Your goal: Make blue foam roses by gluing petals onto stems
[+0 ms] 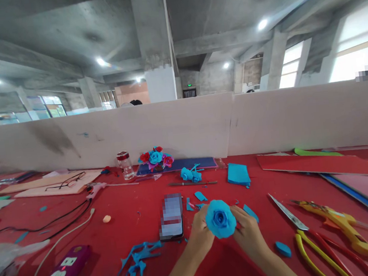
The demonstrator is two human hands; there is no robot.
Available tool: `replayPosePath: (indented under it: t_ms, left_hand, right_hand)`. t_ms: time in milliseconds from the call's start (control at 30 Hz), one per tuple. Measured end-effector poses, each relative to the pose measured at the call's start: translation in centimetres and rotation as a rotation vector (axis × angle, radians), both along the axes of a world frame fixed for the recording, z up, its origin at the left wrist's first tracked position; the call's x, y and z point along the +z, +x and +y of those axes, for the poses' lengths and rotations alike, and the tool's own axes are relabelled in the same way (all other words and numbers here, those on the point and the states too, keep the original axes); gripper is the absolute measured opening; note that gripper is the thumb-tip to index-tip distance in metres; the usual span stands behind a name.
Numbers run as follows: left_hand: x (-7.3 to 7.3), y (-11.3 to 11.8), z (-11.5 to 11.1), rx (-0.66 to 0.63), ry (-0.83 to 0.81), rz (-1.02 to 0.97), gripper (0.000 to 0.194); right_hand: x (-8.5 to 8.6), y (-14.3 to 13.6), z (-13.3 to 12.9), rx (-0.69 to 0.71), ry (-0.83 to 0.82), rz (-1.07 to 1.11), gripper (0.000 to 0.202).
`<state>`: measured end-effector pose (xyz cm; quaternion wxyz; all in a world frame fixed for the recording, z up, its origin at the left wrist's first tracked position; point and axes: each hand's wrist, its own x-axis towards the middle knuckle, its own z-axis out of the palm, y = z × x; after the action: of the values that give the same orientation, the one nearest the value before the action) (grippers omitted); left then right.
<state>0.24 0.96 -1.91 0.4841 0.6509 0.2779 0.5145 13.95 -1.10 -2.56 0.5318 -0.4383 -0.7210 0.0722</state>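
A blue handmade rose point(220, 219) with a tightly rolled centre faces up between my hands. My left hand point(201, 228) is closed at its left side, and my right hand point(248, 227) closes in from the right. The bloom hides most fingertips and whatever stem is beneath. Just past my right hand lies a loose blue petal piece point(251, 213); another blue petal point(200, 196) rests beyond the flower. A small stack of blue petals point(283, 249) sits to the right. Finished blue roses point(191, 173) lie farther back.
Scissors point(302, 226) lie at right beside a yellow glue gun point(340, 222). A phone point(172, 217) and blue scraps point(140, 262) are at left, near a purple power strip point(61, 273). Behind stand a glass jar point(126, 166), a flower arrangement point(156, 158) and a white partition point(196, 125).
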Motion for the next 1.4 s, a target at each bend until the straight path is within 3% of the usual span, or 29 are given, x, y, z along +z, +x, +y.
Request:
replayPosePath:
  t_ms: [300,433,567,767,1067,1233,1400]
  left_hand:
    - [-1.1,0.9,0.5,0.037,-0.089,-0.201,0.018]
    - [-0.7,1.0,0.0,-0.03,-0.159,-0.224,0.016]
    - [0.3,0.4,-0.5,-0.021,-0.084,-0.118,0.014]
    - [0.5,0.1,-0.5,0.052,-0.018,-0.015,0.015]
    - [-1.0,1.0,0.5,0.065,-0.129,-0.227,0.017]
    - [0.0,0.5,-0.2,0.065,-0.132,-0.234,0.022]
    - [1.4,0.4,-0.9,0.049,-0.173,-0.208,0.025]
  right_hand:
    - [0.4,-0.3,0.0,0.021,-0.181,0.159,0.021]
    - [0.0,-0.2,0.4,0.031,-0.265,0.294,0.022]
    - [-0.3,-0.1,0.7,0.059,-0.312,0.344,0.025]
    - [0.0,-0.2,0.3,0.057,-0.271,0.28,0.028]
    - [-0.5,-0.2,-0.1,0.052,-0.121,0.199,0.026]
    - [-0.1,-0.6,-0.4,0.047,-0.169,0.234,0.028]
    - [0.4,-0.4,0.1,0.013,-0.138,0.282,0.014]
